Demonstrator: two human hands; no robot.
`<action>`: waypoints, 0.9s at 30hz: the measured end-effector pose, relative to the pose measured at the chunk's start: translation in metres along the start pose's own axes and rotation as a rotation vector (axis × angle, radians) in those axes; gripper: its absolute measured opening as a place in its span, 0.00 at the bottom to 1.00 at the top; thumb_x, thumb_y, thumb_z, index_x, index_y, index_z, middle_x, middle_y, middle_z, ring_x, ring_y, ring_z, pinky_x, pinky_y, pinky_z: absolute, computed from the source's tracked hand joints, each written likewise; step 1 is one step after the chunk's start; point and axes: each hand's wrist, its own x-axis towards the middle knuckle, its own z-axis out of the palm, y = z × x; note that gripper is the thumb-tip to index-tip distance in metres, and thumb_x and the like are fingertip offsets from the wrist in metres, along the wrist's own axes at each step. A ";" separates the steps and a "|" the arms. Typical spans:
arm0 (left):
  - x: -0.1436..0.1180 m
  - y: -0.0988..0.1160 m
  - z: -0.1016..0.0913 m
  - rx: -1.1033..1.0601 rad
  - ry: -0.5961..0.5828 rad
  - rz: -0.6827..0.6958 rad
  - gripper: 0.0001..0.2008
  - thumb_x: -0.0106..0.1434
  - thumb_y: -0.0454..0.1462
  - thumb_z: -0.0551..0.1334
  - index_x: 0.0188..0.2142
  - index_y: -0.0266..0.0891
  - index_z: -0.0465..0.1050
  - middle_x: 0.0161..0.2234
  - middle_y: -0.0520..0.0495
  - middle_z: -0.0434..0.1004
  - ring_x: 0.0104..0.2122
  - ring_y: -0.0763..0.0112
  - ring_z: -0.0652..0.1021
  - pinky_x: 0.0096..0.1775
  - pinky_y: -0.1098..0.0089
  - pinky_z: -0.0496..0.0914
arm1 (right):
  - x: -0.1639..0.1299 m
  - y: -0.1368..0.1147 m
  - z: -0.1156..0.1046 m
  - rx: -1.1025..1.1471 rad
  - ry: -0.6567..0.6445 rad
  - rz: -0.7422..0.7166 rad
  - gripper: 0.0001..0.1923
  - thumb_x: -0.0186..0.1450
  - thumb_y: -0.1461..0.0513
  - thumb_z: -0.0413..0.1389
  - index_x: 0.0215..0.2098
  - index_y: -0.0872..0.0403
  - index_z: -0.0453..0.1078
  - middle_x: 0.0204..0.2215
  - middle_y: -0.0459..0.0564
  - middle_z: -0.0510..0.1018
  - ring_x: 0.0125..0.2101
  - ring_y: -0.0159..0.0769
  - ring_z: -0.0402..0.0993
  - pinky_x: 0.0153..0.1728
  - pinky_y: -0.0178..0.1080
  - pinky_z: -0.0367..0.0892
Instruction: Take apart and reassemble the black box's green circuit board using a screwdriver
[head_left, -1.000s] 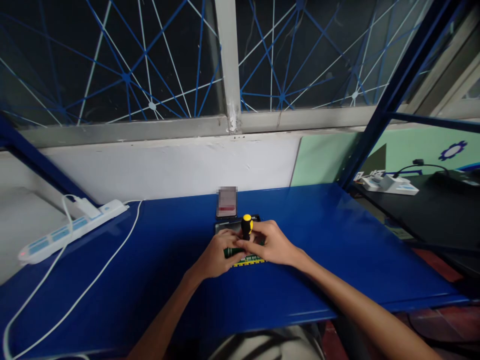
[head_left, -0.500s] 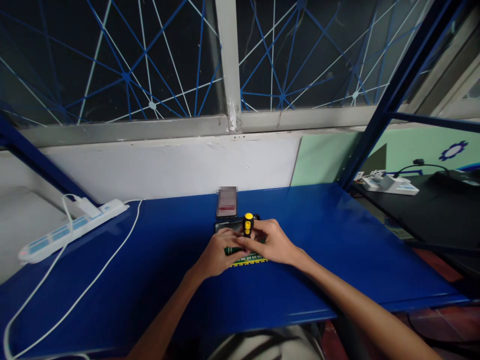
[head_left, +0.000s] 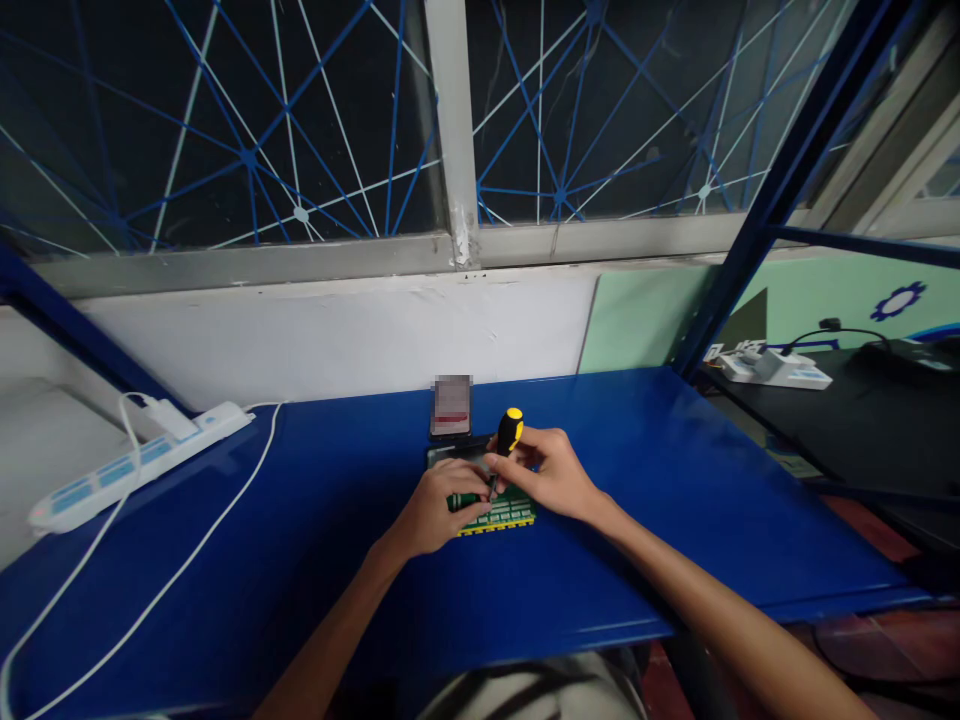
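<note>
My right hand (head_left: 559,478) is closed around a black and yellow screwdriver (head_left: 511,430), which leans slightly, its handle up and to the right. The shaft runs down towards a green circuit board (head_left: 514,508) with a yellow toothed front edge. My left hand (head_left: 435,508) is over the board's left part, thumb and fingers curled together beside the screwdriver's lower end. Whatever those fingertips pinch is too small to make out. Just behind the board lies a black tray-like case (head_left: 442,457), partly covered by my fingers.
A phone-like device (head_left: 451,408) with a blurred screen stands at the back of the blue table (head_left: 337,600). On the left lies a white power strip (head_left: 142,465) with a looping white cable (head_left: 217,535). Another power strip (head_left: 780,368) sits on the dark table at right.
The screwdriver has risen a little and now tilts to the right, showing its shaft. My right hand has shifted slightly right, uncovering more of the circuit board. My left hand stays nearly still.
</note>
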 end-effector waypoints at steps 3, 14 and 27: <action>0.002 -0.003 0.004 -0.002 0.073 -0.003 0.04 0.61 0.37 0.65 0.33 0.40 0.79 0.33 0.46 0.81 0.38 0.63 0.79 0.43 0.63 0.70 | 0.003 -0.001 -0.009 0.038 0.051 0.014 0.14 0.64 0.54 0.58 0.36 0.58 0.72 0.19 0.48 0.78 0.20 0.33 0.75 0.23 0.34 0.69; 0.064 0.015 0.025 0.252 -0.089 0.009 0.06 0.59 0.30 0.65 0.32 0.42 0.79 0.34 0.50 0.82 0.41 0.63 0.77 0.48 0.59 0.62 | 0.016 0.006 -0.063 0.136 0.490 0.010 0.14 0.60 0.54 0.61 0.29 0.58 0.71 0.21 0.49 0.77 0.18 0.35 0.75 0.22 0.39 0.72; 0.090 0.012 0.044 0.355 -0.111 -0.037 0.07 0.61 0.30 0.64 0.36 0.41 0.79 0.37 0.48 0.82 0.42 0.63 0.76 0.46 0.60 0.60 | 0.015 0.017 -0.074 -0.117 0.574 -0.029 0.14 0.62 0.53 0.59 0.29 0.56 0.71 0.20 0.48 0.78 0.19 0.35 0.75 0.23 0.37 0.70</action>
